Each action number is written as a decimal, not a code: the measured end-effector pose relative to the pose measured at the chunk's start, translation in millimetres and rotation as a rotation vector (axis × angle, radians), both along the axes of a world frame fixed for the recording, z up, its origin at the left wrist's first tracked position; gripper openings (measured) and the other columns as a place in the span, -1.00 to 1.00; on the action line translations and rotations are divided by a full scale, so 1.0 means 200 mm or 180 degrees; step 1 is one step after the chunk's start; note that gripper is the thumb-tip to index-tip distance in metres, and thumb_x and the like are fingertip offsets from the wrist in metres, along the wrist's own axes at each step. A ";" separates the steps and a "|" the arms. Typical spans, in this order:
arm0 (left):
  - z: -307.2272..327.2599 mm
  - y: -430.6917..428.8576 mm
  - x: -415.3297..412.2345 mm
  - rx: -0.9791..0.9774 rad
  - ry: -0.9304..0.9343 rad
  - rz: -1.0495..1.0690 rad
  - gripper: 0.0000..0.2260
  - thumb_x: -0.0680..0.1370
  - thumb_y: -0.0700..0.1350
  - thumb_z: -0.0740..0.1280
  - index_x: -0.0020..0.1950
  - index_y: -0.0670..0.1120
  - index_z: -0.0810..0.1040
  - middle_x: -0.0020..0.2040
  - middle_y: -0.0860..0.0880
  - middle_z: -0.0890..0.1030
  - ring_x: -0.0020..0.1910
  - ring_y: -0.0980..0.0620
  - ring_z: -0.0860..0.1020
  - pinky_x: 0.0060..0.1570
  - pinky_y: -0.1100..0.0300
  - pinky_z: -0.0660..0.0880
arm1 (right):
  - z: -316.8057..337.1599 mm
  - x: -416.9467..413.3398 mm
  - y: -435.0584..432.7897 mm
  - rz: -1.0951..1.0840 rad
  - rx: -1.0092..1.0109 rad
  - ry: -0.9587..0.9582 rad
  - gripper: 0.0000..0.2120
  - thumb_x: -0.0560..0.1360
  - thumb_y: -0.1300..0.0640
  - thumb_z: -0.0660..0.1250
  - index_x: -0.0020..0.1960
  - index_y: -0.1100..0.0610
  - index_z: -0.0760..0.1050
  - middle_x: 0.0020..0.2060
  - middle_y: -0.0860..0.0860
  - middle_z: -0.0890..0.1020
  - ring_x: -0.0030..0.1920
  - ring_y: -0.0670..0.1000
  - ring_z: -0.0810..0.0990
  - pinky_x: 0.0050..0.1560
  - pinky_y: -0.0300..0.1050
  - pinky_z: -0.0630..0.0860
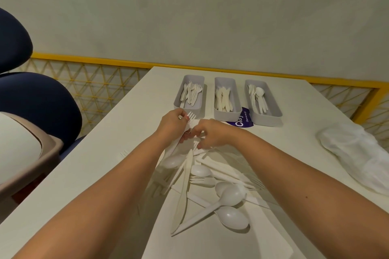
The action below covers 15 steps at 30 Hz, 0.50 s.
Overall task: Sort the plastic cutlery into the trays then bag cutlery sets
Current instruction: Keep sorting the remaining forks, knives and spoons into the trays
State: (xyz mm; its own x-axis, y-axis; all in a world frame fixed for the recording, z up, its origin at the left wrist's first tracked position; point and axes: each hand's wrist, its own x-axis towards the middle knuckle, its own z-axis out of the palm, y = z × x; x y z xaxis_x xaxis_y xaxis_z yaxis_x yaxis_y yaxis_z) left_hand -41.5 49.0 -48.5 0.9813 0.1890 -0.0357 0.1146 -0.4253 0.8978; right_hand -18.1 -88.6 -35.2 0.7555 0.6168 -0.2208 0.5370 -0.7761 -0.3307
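From my end, the L hand (174, 124) gripped a white fork (191, 116), tines up, just in front of the fork tray (188, 108). The R hand (212, 134) sat curled beside it atop the cutlery pile (202, 178) — couldn't tell if it pinched anything. Pile lay mid-surface (294, 153) btwn both forearms; knife tray (227, 115) and spoon tray (267, 119) stood behind, part-filled, w/ plastic bags (357, 153) far right.

Bare worktop (109, 136) is lying open down the left of the frame and between the cutlery pile (202, 174) and the bags (353, 153). The row of trays (227, 114) is blocking the upper centre, the pile is filling the lower centre, and the crumpled bags are occupying the right edge.
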 end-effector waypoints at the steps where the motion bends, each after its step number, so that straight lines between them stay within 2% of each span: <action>1: 0.00 0.01 0.00 -0.0020 -0.0002 0.0029 -0.84 0.62 -0.14 0.16 -0.15 -0.09 0.40 -0.30 -0.16 0.58 -0.49 -0.09 0.50 -0.46 0.13 0.49 | 0.01 -0.01 0.00 0.0173 -0.0097 -0.0001 -0.59 0.45 0.15 0.39 0.29 0.04 0.48 0.09 0.00 0.48 0.06 -0.03 0.45 0.18 -0.07 0.45; 5: 0.00 0.03 -0.01 -0.0128 0.0006 0.0106 -0.80 0.62 -0.16 0.15 -0.20 -0.07 0.40 -0.31 -0.17 0.57 -0.47 -0.09 0.49 -0.44 0.11 0.48 | 0.01 -0.02 0.02 0.0386 -0.0226 -0.0111 -0.71 0.45 0.12 0.39 0.16 0.10 0.53 -0.03 -0.01 0.45 -0.04 -0.02 0.42 0.07 -0.08 0.44; 9: 0.00 0.04 -0.02 -0.0348 0.0049 0.0088 -0.80 0.62 -0.15 0.15 -0.21 -0.08 0.38 -0.32 -0.17 0.55 -0.44 -0.10 0.49 -0.44 0.13 0.44 | 0.01 -0.01 0.01 0.0147 0.0074 -0.0010 -0.93 0.47 0.21 0.35 -0.10 0.11 0.47 -0.24 -0.06 0.48 -0.20 -0.03 0.42 -0.28 -0.25 0.34; 12: 0.02 0.04 -0.03 -0.0466 0.0042 -0.0012 -0.83 0.62 -0.15 0.15 -0.17 -0.11 0.39 -0.30 -0.15 0.57 -0.44 -0.08 0.47 -0.46 0.17 0.41 | 0.02 0.01 -0.01 -0.0077 0.0567 -0.0009 -0.96 0.48 0.24 0.35 -0.08 0.14 0.55 -0.25 -0.04 0.55 -0.27 -0.09 0.45 -0.22 -0.24 0.39; 15: 0.03 0.03 -0.02 -0.0304 -0.0152 -0.0117 -0.87 0.61 -0.13 0.17 -0.10 -0.12 0.44 -0.28 -0.09 0.55 -0.42 -0.03 0.47 -0.42 0.18 0.44 | 0.07 0.02 -0.02 -0.0264 0.1279 0.0050 -0.93 0.49 0.25 0.34 -0.11 0.10 0.55 -0.23 0.01 0.55 -0.22 -0.04 0.47 -0.10 -0.13 0.44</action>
State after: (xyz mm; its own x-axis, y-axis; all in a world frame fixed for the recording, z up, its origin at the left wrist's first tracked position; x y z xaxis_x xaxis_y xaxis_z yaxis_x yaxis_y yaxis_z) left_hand -46.4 54.0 -42.6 0.9885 0.1509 -0.0050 0.0567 -0.3407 0.9384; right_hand -14.1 -92.4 -22.0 0.8047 0.5935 0.0135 0.4706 -0.6239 -0.6239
